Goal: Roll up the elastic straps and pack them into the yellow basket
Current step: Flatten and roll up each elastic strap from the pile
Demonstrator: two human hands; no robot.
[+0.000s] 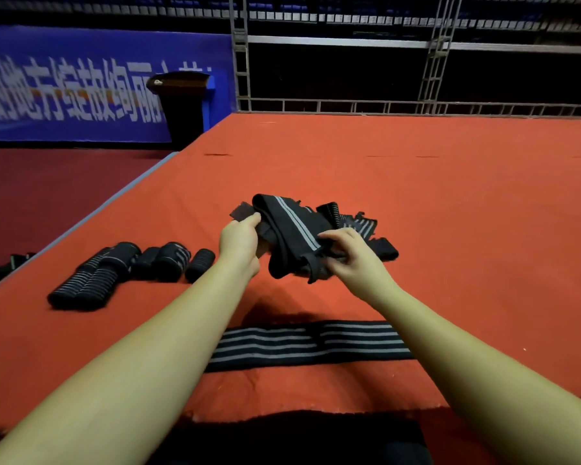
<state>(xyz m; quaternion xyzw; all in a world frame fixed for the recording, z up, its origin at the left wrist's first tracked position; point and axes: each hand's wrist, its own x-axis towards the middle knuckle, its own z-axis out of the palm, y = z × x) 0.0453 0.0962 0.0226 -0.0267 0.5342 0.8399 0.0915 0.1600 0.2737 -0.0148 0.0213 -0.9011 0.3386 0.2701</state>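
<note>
While I read this from the head view, both hands are up over the red table [450, 196], so I take the step to be sorting out one strap before rolling it.

Left hand [239, 236]: fingers pinch the dark patch end of the held strap [292, 229], probably to find the end where a roll starts.
Right hand [346, 253]: fingers curled round the strap's lower folds, gathering the slack.
Held strap: lifted just above the loose pile [359, 226], draped between the two hands.
Flat strap [302, 344]: one, laid out straight near me, likely next in line.
Rolled straps [121, 266]: about six, grouped at the left edge, seemingly staged for packing.
Loose pile: count I cannot tell.
Yellow basket: not in view.
</note>
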